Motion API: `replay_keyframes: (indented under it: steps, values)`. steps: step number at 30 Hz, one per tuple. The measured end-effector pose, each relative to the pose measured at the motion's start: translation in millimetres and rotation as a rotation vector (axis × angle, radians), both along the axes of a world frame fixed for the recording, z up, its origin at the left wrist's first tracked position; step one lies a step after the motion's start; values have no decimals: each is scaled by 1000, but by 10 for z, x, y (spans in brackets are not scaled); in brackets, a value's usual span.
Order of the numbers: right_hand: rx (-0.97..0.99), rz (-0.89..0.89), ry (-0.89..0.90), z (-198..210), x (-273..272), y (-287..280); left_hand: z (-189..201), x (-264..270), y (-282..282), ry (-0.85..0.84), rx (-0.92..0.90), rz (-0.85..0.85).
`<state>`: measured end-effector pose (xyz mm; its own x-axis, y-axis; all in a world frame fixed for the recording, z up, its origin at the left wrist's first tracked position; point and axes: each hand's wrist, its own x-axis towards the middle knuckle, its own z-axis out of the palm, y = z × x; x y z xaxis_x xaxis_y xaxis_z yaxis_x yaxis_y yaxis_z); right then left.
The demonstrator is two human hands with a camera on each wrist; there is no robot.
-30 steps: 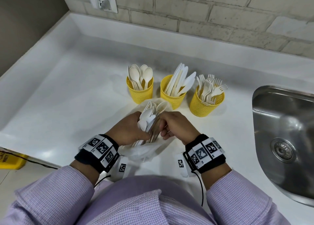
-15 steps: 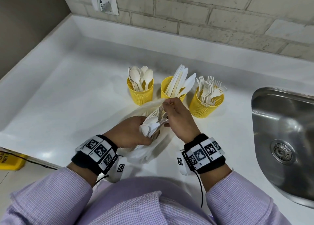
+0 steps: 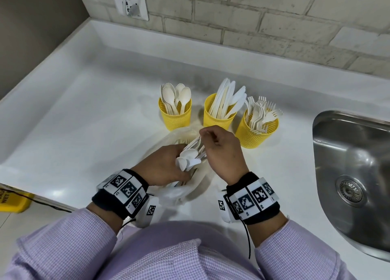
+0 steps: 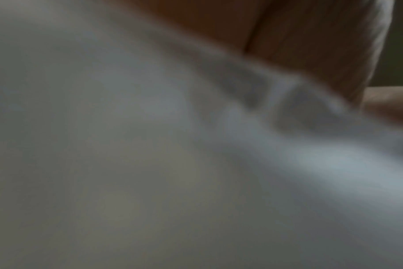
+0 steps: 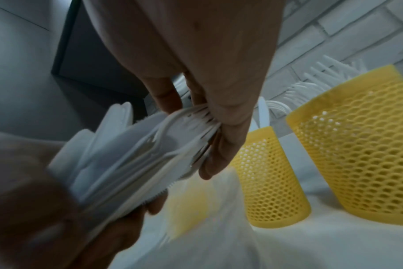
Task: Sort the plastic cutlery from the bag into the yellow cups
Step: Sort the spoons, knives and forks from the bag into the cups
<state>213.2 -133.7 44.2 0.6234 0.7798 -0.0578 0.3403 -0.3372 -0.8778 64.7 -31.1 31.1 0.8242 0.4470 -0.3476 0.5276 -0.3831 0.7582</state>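
Left hand clamps mixed cutlery bundle above bag, long axis toward the yellow cups; right hand pinches its far ends, nearer the fork cup.

The right hand lifted from low beside the left hand up toward the cups, pinching the far ends of the cutlery bundle and fanning it upward. The left hand's grip shifted down the bundle, baring the spoon bowls.
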Motion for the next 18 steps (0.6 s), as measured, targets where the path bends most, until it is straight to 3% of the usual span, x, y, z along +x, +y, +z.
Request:
replay_keyframes:
  steps: [9,12,16,18]
  values:
    - [150,80,-52,157,-199,32,-24,116,-34,-264,-15,100]
    - [188,149,-209,214,-188,35,1,129,-54,-332,-34,121]
    - [83,270,-462,261,-239,58,-18,179,-42,-375,97,103]
    - [57,288,-515,282,-245,78,13,189,-54,-391,77,159]
